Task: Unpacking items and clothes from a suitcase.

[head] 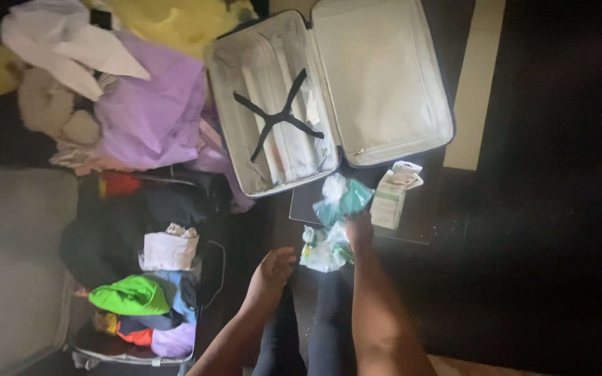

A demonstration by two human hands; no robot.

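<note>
Our right hand (359,233) pinched the teal plastic bag (343,198) just below the open suitcase (329,97); loose grip, so it could've slipped onto the white packet (323,252) underneath. Left hand (271,273) hung half-curled and empty, below the suitcase too.

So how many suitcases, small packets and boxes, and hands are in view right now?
Suitcases: 2, an open empty grey one and a dark one full of clothes.
Plastic packets: 2, a teal one at the right hand and a white-green one.
Small cartons: 1.
Hands: 2, counting the left hand.
Total: 7.
</note>
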